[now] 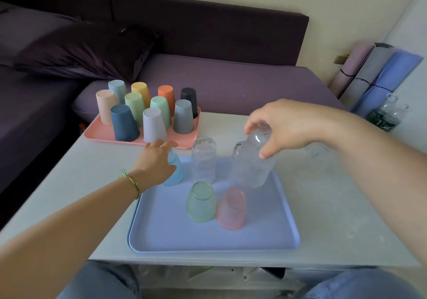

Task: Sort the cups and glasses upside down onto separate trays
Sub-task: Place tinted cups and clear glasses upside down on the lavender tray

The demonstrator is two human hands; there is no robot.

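- I am looking down on a pale counter (323,217) standing in front of a purple sofa (219,79) with a dark pillow (80,51). Rolled mats (374,74) are leaning in the right corner, and bottles (388,113) are standing on the floor beside them.
- A pink tray (99,134) is sitting at the counter's far left, carrying ten coloured cups (153,125), all upside down.
- A blue tray (173,234) is lying nearer me, carrying a green glass (201,202) and a pink glass (231,209) upside down, just beside each other. A clear glass (203,160) is standing upside down behind them.
- My right grip (288,127) is curling round the base of a tall clear glass (251,164), holding it upside down and tilted at the blue tray's far right.
- My left grip (157,162) is wrapping round a blue glass (175,173) at that tray's far left corner; I cannot tell whether it is resting on the tray.
- Another glass (321,160) is standing on the bare counter, partly hidden by my right forearm.
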